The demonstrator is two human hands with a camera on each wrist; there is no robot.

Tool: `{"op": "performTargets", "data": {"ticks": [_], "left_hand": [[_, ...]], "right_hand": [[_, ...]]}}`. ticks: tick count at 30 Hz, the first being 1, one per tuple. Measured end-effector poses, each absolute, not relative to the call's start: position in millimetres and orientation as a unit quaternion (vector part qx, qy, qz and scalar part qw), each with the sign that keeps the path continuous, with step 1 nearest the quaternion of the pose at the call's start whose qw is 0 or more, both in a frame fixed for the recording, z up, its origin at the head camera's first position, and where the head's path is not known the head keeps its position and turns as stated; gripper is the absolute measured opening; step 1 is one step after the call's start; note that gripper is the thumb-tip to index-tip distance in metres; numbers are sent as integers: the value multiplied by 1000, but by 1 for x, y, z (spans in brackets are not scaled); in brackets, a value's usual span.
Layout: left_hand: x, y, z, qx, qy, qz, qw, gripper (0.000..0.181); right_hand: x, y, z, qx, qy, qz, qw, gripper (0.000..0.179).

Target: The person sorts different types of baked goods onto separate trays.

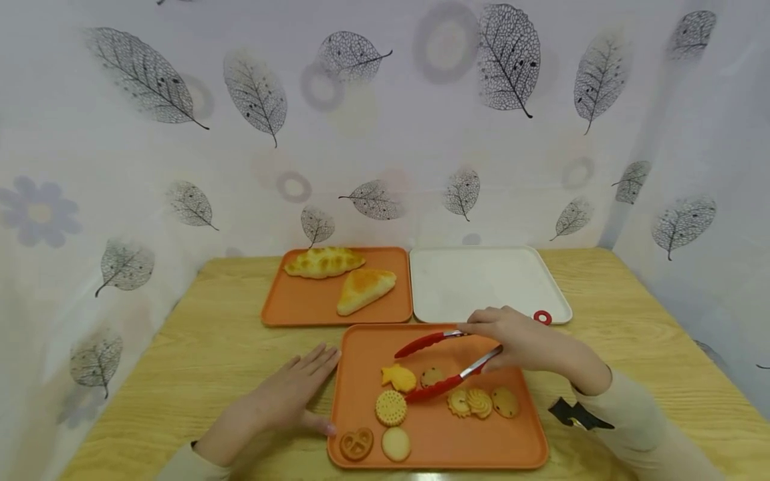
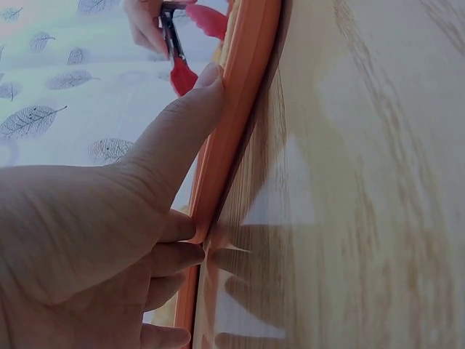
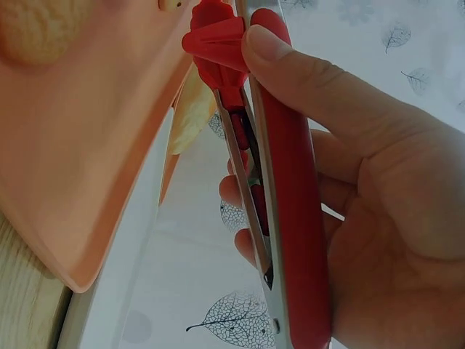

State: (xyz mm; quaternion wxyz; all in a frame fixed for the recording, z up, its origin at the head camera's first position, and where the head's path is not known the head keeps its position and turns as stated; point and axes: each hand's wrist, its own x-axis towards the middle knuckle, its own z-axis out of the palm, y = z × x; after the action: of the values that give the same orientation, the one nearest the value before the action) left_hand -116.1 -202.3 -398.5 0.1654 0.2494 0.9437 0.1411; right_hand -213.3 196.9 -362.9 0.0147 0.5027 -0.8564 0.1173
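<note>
My right hand point(image 1: 511, 334) grips red-tipped metal tongs point(image 1: 472, 367), its thumb along the red handle in the right wrist view. The tongs' arms are spread apart over the near orange tray point(image 1: 505, 447). Their lower tip lies beside a round dotted biscuit point(image 1: 391, 408) and overlaps a chip cookie point(image 1: 430, 377); a fish-shaped biscuit point(image 1: 400, 378) sits between the tips. My left hand point(image 1: 285, 394) has its fingers stretched out, with thumb and fingertips at the tray's left rim. Also on this tray are a pretzel point(image 1: 357, 443), a plain round biscuit point(image 1: 396, 444) and swirl cookies point(image 1: 479, 403).
Behind, at left, a second orange tray point(image 1: 301, 307) carries a braided bread point(image 1: 325, 262) and a triangular pastry point(image 1: 365, 290). To its right stands a white tray point(image 1: 481, 280), partly behind the right hand. A leaf-patterned cloth point(image 1: 373, 147) hangs beyond the wooden table point(image 1: 198, 334).
</note>
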Motion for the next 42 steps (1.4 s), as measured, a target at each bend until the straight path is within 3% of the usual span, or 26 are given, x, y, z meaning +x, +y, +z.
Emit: {"op": "performTargets", "data": {"ticks": [16,34,42], "left_hand": [[-114,-212,-398,255,940,148,173,116],[-116,-212,-399,258,939,148,172,117],[-115,-212,-398,262,939,146,169,116]], "right_hand": [[-202,188,-364,519,-849,89,35,52],[-212,201,-359,524,-838,90,119,54],[-215,217,-347,480,-864,85,130,56]]}}
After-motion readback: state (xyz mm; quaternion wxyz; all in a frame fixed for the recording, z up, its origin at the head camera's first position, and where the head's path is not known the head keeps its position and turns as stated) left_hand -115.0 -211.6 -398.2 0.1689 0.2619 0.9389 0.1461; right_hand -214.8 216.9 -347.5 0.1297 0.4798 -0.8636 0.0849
